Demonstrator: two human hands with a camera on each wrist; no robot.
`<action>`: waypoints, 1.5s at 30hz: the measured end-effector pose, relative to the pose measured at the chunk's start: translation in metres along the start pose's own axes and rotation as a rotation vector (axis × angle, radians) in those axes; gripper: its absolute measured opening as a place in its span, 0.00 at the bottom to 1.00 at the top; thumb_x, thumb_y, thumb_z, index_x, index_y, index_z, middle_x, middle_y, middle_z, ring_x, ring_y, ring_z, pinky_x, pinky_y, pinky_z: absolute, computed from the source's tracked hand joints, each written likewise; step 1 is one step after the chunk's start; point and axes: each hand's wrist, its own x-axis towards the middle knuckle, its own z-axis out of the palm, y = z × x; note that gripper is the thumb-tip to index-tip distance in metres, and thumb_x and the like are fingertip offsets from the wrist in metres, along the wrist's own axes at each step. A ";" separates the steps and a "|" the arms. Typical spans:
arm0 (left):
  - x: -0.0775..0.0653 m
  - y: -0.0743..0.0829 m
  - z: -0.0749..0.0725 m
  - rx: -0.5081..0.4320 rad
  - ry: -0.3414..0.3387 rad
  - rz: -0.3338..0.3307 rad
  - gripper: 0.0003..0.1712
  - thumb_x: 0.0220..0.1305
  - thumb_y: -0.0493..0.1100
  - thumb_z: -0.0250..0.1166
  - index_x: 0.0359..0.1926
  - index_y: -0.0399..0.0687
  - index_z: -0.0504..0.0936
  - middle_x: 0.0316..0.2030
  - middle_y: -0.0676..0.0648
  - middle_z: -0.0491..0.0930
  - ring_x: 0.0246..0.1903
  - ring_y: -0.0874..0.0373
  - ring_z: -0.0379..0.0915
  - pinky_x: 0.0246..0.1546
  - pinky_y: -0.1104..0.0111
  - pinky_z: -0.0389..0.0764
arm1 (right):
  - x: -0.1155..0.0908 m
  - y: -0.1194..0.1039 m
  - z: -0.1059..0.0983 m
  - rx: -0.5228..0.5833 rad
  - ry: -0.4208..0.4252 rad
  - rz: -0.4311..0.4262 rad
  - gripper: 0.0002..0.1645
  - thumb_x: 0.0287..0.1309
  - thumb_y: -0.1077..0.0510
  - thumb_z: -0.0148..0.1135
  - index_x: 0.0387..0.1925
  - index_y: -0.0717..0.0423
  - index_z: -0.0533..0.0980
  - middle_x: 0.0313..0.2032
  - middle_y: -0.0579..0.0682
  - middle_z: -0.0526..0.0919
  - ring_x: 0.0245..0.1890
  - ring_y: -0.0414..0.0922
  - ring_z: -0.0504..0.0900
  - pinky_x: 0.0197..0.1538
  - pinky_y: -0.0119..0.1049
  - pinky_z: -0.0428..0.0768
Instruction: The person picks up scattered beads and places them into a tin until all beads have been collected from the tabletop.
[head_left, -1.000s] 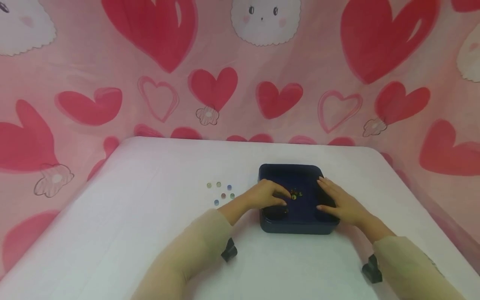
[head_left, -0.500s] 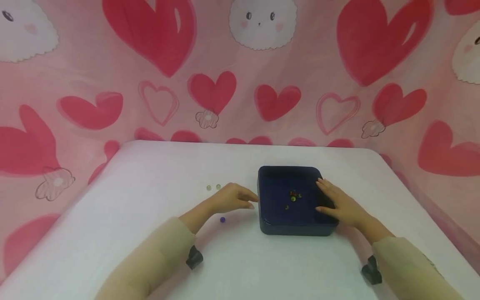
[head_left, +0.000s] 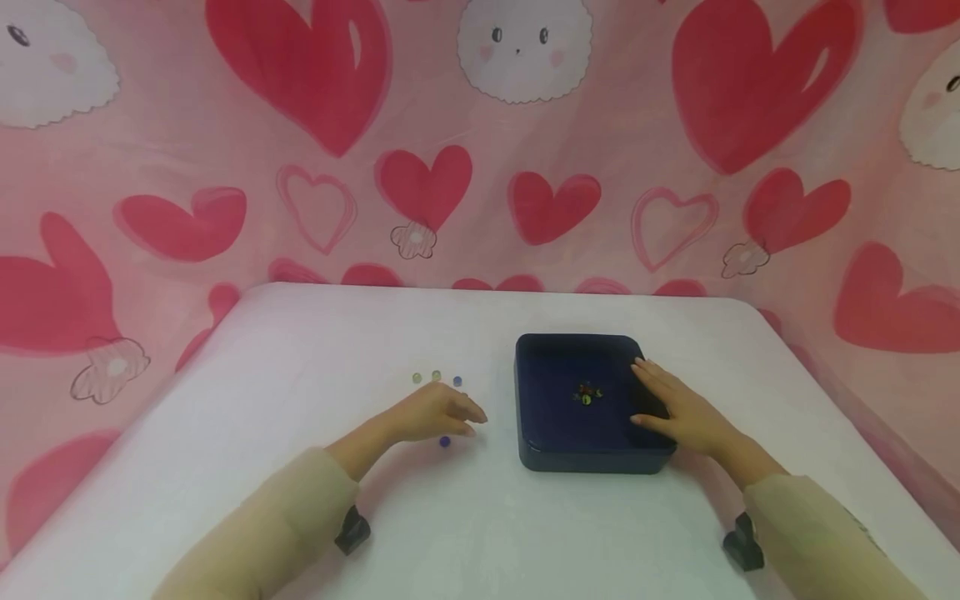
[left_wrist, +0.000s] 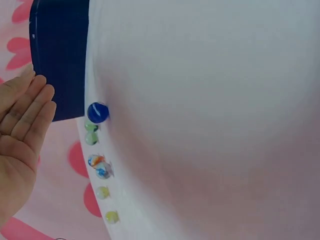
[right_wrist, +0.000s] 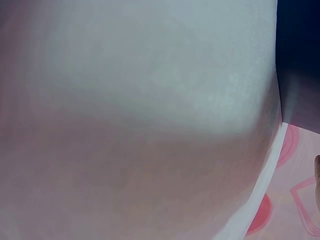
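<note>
My left hand [head_left: 437, 414] hovers over the table left of the box, its fingers loosely extended with nothing between them. Just below its fingertips in the head view lies a dark blue marble [head_left: 445, 442]. Beyond the hand sit a pale yellow marble [head_left: 417, 378] and a light blue marble [head_left: 457, 381]; others are covered by the hand. The left wrist view has green [left_wrist: 91, 138], multicoloured and yellow marbles in a line. My right hand [head_left: 681, 417] rests on the right rim of the navy box [head_left: 592, 459], fingers straight. Several small marbles [head_left: 587, 398] cluster on the box floor.
The white table [head_left: 480, 533] has its far edge against a pink cloth [head_left: 600, 258] printed with hearts. A dark wrist camera [head_left: 352, 531] sits under the left sleeve, another dark camera [head_left: 744, 543] by the right sleeve.
My left hand has moved out of the box, leftward to above the marbles. One marble on the box floor has rolled to join the cluster. The right hand has stayed put.
</note>
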 end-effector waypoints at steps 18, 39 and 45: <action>-0.016 -0.014 0.002 0.073 -0.040 -0.064 0.11 0.51 0.36 0.62 0.38 0.46 0.81 0.36 0.56 0.80 0.40 0.66 0.73 0.42 0.74 0.71 | 0.000 0.000 0.000 0.014 -0.005 -0.006 0.46 0.49 0.43 0.57 0.63 0.60 0.50 0.63 0.59 0.47 0.62 0.57 0.44 0.55 0.60 0.48; -0.022 -0.022 0.001 0.151 -0.040 -0.059 0.11 0.47 0.35 0.64 0.35 0.46 0.82 0.33 0.54 0.80 0.35 0.65 0.74 0.38 0.74 0.72 | 0.000 0.000 0.000 0.018 0.001 0.000 0.46 0.49 0.44 0.58 0.63 0.60 0.50 0.63 0.59 0.48 0.61 0.58 0.45 0.54 0.61 0.48; -0.024 -0.022 0.003 0.168 -0.033 -0.084 0.11 0.47 0.35 0.64 0.36 0.47 0.82 0.34 0.54 0.80 0.37 0.64 0.73 0.40 0.75 0.72 | 0.001 0.002 0.000 0.018 -0.014 0.009 0.47 0.49 0.42 0.57 0.63 0.59 0.49 0.63 0.59 0.47 0.62 0.57 0.44 0.55 0.60 0.47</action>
